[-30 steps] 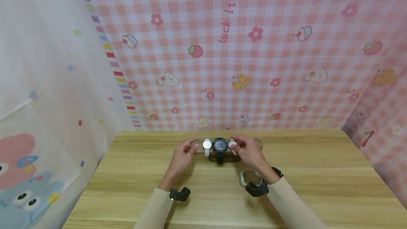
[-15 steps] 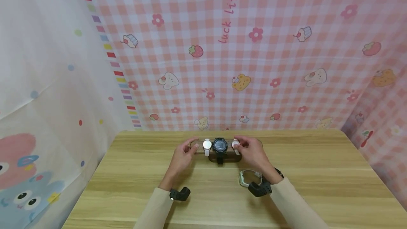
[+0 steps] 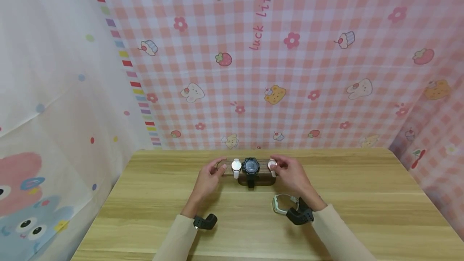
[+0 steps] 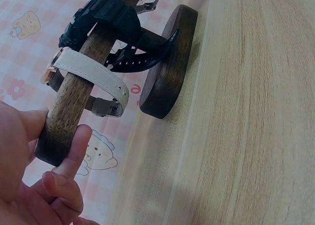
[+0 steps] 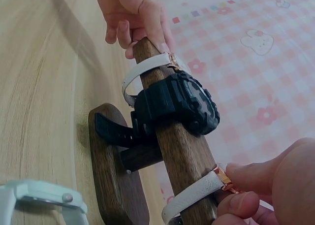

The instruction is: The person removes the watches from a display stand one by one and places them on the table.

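Observation:
A dark wooden watch stand (image 4: 63, 117) has a crossbar on a short post above an oval base. My left hand (image 3: 208, 179) grips the bar's left end between thumb and fingers. Close to it, a white-strapped watch (image 3: 236, 166) loops round the bar. Beside that hangs a chunky black watch (image 5: 170, 104), its strap tail dangling toward the base. My right hand (image 3: 290, 174) pinches the rose-gold case of a second white-strapped watch (image 5: 197, 193), looped round the bar's right part. The bar's right end is hidden behind that hand in the head view.
A pale mint watch (image 3: 280, 204) lies on the wooden table (image 3: 235, 233) in front of the stand, near the right wrist. Black camera mounts sit on both wrists. A pink checked cloth (image 3: 253, 71) hangs behind the table's back edge.
My right hand has slid the white-strapped watch to the right along the bar, away from the black watch. The left hand has kept its grip on the bar's end.

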Tool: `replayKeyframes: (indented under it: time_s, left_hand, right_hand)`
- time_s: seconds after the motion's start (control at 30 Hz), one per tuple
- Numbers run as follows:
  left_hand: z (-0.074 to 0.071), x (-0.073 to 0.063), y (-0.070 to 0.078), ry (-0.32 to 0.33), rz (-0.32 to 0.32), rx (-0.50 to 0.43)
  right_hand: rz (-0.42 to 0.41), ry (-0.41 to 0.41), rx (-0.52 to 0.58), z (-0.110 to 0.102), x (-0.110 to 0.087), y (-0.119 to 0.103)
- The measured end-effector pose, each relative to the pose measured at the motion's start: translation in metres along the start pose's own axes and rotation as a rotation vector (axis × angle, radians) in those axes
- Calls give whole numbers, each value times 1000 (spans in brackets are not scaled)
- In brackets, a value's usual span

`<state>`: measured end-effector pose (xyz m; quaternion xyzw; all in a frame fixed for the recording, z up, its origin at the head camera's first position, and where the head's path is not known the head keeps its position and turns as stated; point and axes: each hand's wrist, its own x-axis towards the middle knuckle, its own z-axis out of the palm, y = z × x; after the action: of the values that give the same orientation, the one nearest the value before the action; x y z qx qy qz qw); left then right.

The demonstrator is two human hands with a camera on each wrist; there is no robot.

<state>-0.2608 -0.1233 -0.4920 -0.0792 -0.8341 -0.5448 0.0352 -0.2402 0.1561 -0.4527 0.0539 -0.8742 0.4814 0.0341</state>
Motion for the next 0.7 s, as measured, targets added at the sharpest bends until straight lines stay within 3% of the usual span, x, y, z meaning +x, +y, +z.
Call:
replayKeyframes:
  time_s: [0.7]
  left_hand:
    - [0,0,1,-2,-22,2]
  right_hand:
    - [27,34,-6,-16,-2,12]
